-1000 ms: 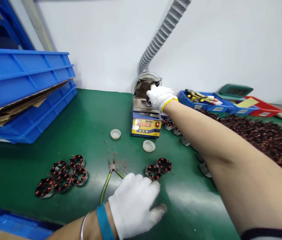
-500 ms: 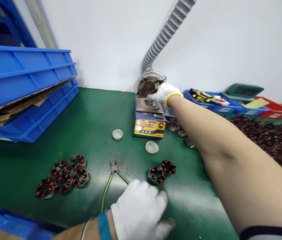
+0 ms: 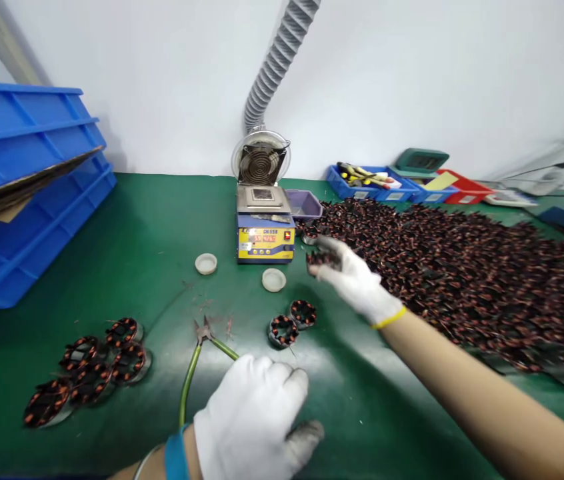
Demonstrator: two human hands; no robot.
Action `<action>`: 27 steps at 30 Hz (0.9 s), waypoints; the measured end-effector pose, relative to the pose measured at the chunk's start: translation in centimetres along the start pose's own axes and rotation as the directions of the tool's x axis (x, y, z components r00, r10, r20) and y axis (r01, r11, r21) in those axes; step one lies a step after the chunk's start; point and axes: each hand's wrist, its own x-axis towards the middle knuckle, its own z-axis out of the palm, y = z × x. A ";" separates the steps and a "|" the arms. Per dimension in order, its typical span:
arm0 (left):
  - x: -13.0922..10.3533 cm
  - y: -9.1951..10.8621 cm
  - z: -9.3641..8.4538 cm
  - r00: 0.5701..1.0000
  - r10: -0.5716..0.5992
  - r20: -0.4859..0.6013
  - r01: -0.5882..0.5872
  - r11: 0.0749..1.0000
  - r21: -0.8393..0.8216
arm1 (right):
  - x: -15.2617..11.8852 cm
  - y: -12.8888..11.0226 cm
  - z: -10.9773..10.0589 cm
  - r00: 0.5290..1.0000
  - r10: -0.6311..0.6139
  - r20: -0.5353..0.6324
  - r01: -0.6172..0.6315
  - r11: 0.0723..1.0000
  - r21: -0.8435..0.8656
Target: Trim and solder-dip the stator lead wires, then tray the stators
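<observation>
Pinching a copper-wound ring (image 3: pixel 316 261) between thumb and fingers, the right hand (image 3: pixel 356 280) holds it above the table (image 3: pixel 162 233) near many more rings (image 3: pixel 462 287). The left hand (image 3: pixel 255 420) partly covers the pliers (image 3: pixel 205 332); its grip cannot be told. A yellow panel (image 3: pixel 265 245) reads "CM 55", last character blurred.

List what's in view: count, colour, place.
wound rings: five, black-copper, left; two, centre; uncounted mass, right
pliers: one, green handles, lower centre
machine: one, blue-yellow, back centre
hose: one, grey, above machine
dishes: two, whitish, before machine
tray: one, purple, beside machine
bins: several blue, one red, back right
tools: several, mainly yellow, in bin
device: one, green, back right
crates: two, blue, stacked left
wire scraps: uncounted, brownish, near pliers
table: one, green, underneath
left hand: one, white glove, near pliers
right hand: one, white glove, holding wound ring
</observation>
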 end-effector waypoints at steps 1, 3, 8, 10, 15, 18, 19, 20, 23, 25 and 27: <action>-0.1 0.0 0.0 1.000 -0.006 -0.011 0.005 1.000 -0.011 | -1.6 1.2 1.2 0.998 0.052 0.021 -0.054 0.992 0.115; -0.1 0.1 -0.2 1.000 -0.010 -0.023 0.009 0.999 -0.030 | -4.0 2.7 3.1 0.991 0.131 0.008 -0.130 0.967 0.219; 0.0 0.0 -0.4 0.999 0.003 -0.035 -0.003 1.000 -0.018 | -6.8 2.3 3.6 0.994 0.098 0.048 -0.104 0.983 0.149; 0.1 0.0 -0.4 1.000 -0.005 -0.021 0.004 1.000 -0.005 | -6.8 1.1 1.7 0.974 0.027 0.225 -0.035 0.999 0.029; 0.1 0.0 -0.6 0.999 0.021 -0.028 -0.021 1.000 -0.003 | -1.8 -1.5 -3.3 0.969 0.013 0.247 0.079 0.930 -0.358; 0.0 -0.1 -0.7 0.997 0.037 -0.065 -0.037 0.999 0.007 | 3.1 -2.2 -3.0 0.996 -0.009 0.085 0.044 0.902 -0.429; 0.1 -0.2 -0.7 0.996 0.036 -0.077 -0.035 0.999 0.016 | 4.5 -2.2 -2.4 0.998 -0.010 0.055 0.033 0.897 -0.442; 0.1 -0.3 -0.7 0.996 0.035 -0.083 -0.033 0.999 0.025 | 5.7 -2.2 -1.8 0.999 -0.009 0.034 0.024 0.891 -0.453; 0.3 -0.6 -0.6 0.997 0.013 -0.076 -0.010 0.999 0.046 | 7.7 -2.0 -0.3 1.000 -0.002 0.005 0.004 0.888 -0.459; 0.3 -0.7 -0.7 0.996 -0.009 -0.093 0.012 0.999 0.030 | 7.6 -1.8 -0.2 1.000 0.001 0.005 0.001 0.906 -0.423; 0.2 -0.7 -0.8 0.982 -0.051 -0.183 0.045 0.998 -0.034 | 6.5 -1.8 -1.0 1.000 0.011 0.001 -0.010 0.932 -0.363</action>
